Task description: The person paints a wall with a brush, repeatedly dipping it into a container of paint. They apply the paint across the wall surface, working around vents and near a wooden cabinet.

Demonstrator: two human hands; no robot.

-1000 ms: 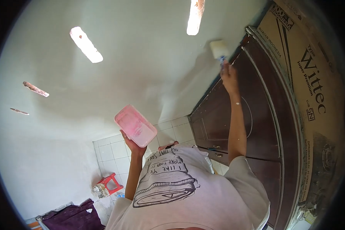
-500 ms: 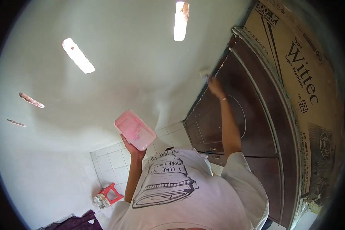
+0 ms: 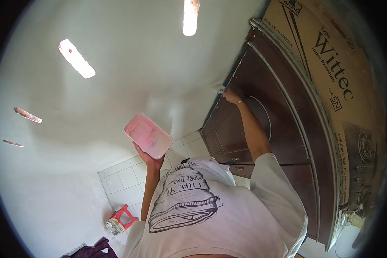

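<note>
My left hand [image 3: 148, 157] grips a pink plastic tub [image 3: 151, 136] from below at its near side. The tub is tilted, and pale smears of what looks like paint coat its inside. Out to the right, my right hand [image 3: 232, 96] is closed round the handle of a paintbrush [image 3: 218, 89]. Its pale bristles are against or very near the whitish wall [image 3: 124, 38], right beside the cabinet's back edge; the small gap, if any, cannot be judged. Most of the handle is hidden by my fingers.
A dark brown wooden cabinet [image 3: 284, 107] stands along the wall on the right, with a large printed cardboard box [image 3: 327, 64] on it. Bright slots [image 3: 76, 58] pierce the wall. Below left, a red stool [image 3: 126, 217] with a paint-stained can [image 3: 114, 225] stands on white floor tiles [image 3: 123, 178].
My right hand has moved the brush left and slightly down along the wall beside the cabinet. The view has shifted a little; my left hand still holds the tub.
</note>
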